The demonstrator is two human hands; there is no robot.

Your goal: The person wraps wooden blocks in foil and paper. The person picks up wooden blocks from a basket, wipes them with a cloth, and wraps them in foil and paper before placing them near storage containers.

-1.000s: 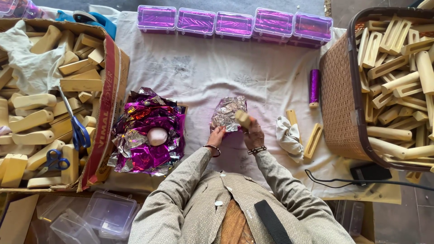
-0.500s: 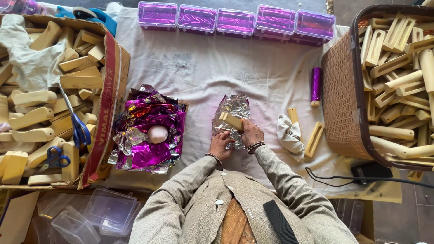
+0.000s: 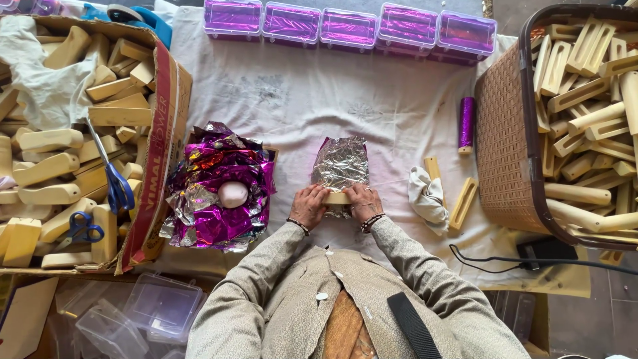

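From the head camera, the person sits at a table spread with a white cloth (image 3: 372, 100). Both hands rest side by side at the near edge of a sheet of silver foil (image 3: 341, 163), which lies flat on the cloth, shiny side up. Across that near edge lies a pale wooden block (image 3: 337, 197) — the left hand (image 3: 310, 206) presses down on its left end and the right hand (image 3: 363, 201) on its right end, fingers curled over the wood and the foil beneath it, so only the middle of the block shows between them.

Left of the hands, a low tray holds a heap of crumpled purple foil (image 3: 222, 193) with a pale round object (image 3: 232, 194) sitting on top. Further left, a cardboard box (image 3: 159, 153) is full of wooden pieces, with blue-handled scissors (image 3: 113, 179) lying on them. Along the far edge of the cloth stands a row of clear boxes lined with purple foil (image 3: 349, 28). To the right lie a roll of purple foil (image 3: 466, 123), a crumpled white rag (image 3: 425, 199) and two loose wooden pieces (image 3: 461, 205) — beside a brown woven basket (image 3: 505, 139) piled with more wooden parts.
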